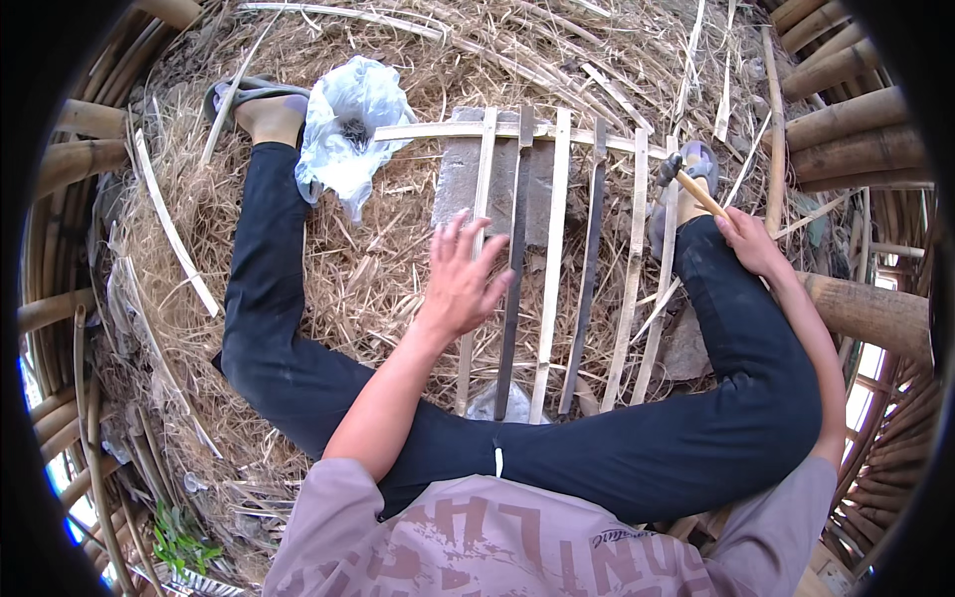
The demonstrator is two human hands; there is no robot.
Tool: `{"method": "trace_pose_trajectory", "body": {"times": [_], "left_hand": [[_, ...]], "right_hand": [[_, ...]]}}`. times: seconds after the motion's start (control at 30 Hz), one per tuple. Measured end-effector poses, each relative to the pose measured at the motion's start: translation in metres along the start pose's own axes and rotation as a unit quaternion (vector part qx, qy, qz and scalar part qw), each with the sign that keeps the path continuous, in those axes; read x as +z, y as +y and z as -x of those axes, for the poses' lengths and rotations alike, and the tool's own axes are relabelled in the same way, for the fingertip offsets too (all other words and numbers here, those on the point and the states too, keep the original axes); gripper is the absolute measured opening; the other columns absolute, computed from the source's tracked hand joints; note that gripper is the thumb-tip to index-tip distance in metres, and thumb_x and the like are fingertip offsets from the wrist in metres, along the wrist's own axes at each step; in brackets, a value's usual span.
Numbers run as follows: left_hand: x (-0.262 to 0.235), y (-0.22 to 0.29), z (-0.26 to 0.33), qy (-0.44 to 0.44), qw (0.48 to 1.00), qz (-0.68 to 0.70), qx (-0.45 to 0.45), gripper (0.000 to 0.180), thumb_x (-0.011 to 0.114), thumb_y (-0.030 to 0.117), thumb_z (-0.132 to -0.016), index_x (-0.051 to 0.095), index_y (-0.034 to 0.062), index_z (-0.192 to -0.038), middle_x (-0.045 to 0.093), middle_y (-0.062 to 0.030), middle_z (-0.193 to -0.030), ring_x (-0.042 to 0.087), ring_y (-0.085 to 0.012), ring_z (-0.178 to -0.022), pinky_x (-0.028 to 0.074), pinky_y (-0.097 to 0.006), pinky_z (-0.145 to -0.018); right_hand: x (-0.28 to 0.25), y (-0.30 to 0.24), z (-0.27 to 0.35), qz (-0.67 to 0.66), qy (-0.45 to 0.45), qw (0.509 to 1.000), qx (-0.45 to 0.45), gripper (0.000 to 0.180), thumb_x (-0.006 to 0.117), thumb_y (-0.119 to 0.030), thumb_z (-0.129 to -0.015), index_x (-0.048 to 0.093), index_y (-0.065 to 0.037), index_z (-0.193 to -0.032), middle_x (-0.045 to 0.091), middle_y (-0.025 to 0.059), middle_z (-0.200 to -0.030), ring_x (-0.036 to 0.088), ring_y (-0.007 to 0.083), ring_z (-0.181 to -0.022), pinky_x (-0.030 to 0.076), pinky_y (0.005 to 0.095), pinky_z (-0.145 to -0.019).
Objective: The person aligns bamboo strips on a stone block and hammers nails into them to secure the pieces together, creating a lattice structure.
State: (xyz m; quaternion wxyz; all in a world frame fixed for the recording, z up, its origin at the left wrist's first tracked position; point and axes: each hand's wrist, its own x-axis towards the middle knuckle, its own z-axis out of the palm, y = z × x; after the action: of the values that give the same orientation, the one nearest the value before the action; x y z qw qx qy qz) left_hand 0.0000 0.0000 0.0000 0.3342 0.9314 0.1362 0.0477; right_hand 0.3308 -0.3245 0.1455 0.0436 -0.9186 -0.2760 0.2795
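Observation:
My right hand is closed round the wooden handle of a hammer. The dark hammer head is up beside my right foot, near the right end of a crosswise bamboo strip. Several upright bamboo slats, pale ones and dark ones, run from that strip toward my lap. Over the left slats hovers my left hand, fingers spread with nothing in them. Beneath the far ends of the slats lies a flat grey stone block. Whether the left hand touches a slat is hard to tell.
A crumpled pale-blue plastic bag, with small dark things inside, lies by my left foot. Bamboo shavings and loose strips cover the ground. Bamboo poles line both sides. Another stone rests by my right leg.

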Motion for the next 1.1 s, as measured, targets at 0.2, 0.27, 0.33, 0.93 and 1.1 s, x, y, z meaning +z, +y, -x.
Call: {"method": "trace_pose_trajectory", "body": {"times": [0.2, 0.27, 0.33, 0.93, 1.1], "left_hand": [[0.001, 0.004, 0.006, 0.014, 0.994, -0.077, 0.073, 0.042, 0.06, 0.039, -0.095, 0.057, 0.0075, -0.122, 0.035, -0.0189, -0.146, 0.019, -0.0414, -0.145, 0.013, -0.06, -0.12], [-0.001, -0.001, 0.001, 0.049, 0.996, -0.057, 0.052, 0.041, 0.06, 0.038, -0.094, 0.057, 0.0071, -0.122, 0.036, -0.0189, -0.145, 0.02, -0.0416, -0.145, 0.014, -0.06, -0.119], [-0.004, 0.0, -0.002, 0.105, 0.994, -0.03, 0.018, 0.041, 0.06, 0.033, -0.095, 0.055, 0.0055, -0.125, 0.04, -0.0199, -0.142, 0.023, -0.0432, -0.143, 0.019, -0.06, -0.117], [-0.001, -0.008, -0.002, 0.064, 0.994, -0.072, -0.047, 0.045, 0.059, 0.032, -0.096, 0.052, 0.0039, -0.13, 0.04, -0.0227, -0.143, 0.025, -0.0447, -0.142, 0.021, -0.057, -0.116], [-0.001, -0.009, -0.002, 0.06, 0.994, -0.072, -0.052, 0.047, 0.059, 0.033, -0.096, 0.052, 0.0041, -0.132, 0.04, -0.0226, -0.143, 0.025, -0.0445, -0.142, 0.021, -0.057, -0.116]], "right_hand": [[0.0, -0.006, -0.001, 0.03, -0.004, 0.999, -0.017, 0.035, 0.051, -0.032, -0.104, 0.054, 0.001, -0.093, 0.056, 0.0134, -0.067, 0.057, 0.0275, -0.065, 0.043, 0.0414, -0.064], [-0.001, -0.009, -0.002, 0.01, -0.008, 1.0, -0.005, 0.035, 0.051, -0.032, -0.104, 0.054, 0.001, -0.093, 0.056, 0.0136, -0.068, 0.057, 0.0275, -0.064, 0.043, 0.0415, -0.063], [-0.001, -0.01, 0.001, 0.008, -0.005, 1.0, -0.009, 0.035, 0.051, -0.033, -0.104, 0.054, 0.001, -0.093, 0.056, 0.0135, -0.068, 0.058, 0.0273, -0.064, 0.044, 0.0415, -0.063], [0.001, -0.007, -0.001, 0.011, -0.002, 1.0, -0.01, 0.034, 0.051, -0.032, -0.103, 0.054, 0.001, -0.093, 0.055, 0.0144, -0.067, 0.055, 0.0279, -0.063, 0.042, 0.0419, -0.063], [-0.001, -0.009, -0.001, 0.01, -0.008, 1.0, -0.001, 0.035, 0.051, -0.032, -0.103, 0.054, 0.001, -0.093, 0.054, 0.017, -0.068, 0.054, 0.0306, -0.064, 0.041, 0.0433, -0.064]]}}
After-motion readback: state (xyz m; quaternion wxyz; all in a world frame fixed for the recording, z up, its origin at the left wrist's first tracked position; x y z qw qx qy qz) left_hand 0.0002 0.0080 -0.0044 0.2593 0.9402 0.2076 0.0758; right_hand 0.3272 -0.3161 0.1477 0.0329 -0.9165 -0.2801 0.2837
